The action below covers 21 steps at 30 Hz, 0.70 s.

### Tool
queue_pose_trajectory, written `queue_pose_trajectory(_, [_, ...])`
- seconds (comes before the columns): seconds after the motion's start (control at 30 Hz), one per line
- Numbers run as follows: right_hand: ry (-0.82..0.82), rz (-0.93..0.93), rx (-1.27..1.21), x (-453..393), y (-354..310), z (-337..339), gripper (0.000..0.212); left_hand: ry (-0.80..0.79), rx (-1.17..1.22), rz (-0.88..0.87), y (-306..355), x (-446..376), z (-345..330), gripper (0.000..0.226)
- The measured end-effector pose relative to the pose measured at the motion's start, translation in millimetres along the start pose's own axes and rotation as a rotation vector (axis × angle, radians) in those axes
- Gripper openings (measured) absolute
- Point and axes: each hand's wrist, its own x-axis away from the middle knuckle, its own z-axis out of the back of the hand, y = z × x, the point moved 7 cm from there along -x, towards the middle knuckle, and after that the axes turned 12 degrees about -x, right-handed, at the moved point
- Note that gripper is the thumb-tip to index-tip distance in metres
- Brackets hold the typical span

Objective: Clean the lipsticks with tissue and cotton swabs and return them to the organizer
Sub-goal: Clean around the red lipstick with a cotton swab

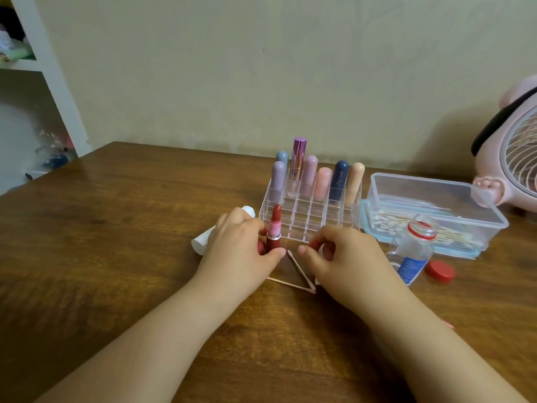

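Red lipstick [274, 228] upright, gripped by left hand [241, 245] — right hand [345, 251] curled, grasp unclear

Home room: wooden worktop [116, 228] against plain painted wall [261, 68], white shelving [49, 68] with clutter, pink desk fan [517, 158].

Clear plastic organizer [293, 225] (glossy); grained wood table [116, 228], seemingly varnished.

I can read nothing here: the navy lipstick [338, 181] standing in my organizer [311, 216] bears pale script too small to make out, and the bottle [412, 251] just right of the organizer has a blue label, its print blurred
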Motion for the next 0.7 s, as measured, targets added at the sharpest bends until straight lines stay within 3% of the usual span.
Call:
queue_pose_trajectory(0.2, [0.062, 0.112, -0.081, 0, -10, 4, 0.026, 0.052, 0.106, -0.012, 9, 1, 9, 0.015])
queue_pose_trajectory(0.43, [0.052, 0.238, -0.521, 7, -26, 14, 0.02, 0.018, 0.476, -0.081, 27, 22, 25, 0.004])
queue_pose_trajectory(0.57, [-0.031, 0.234, -0.822, 12, -30, 18, 0.036, -0.121, 0.787, -0.129, 27, 23, 22, 0.018])
queue_pose_trajectory(0.7, [-0.18, 0.204, -1.016, 14, -33, 20, 0.021, -0.274, 0.989, -0.209, 34, 25, 18, 0.024])
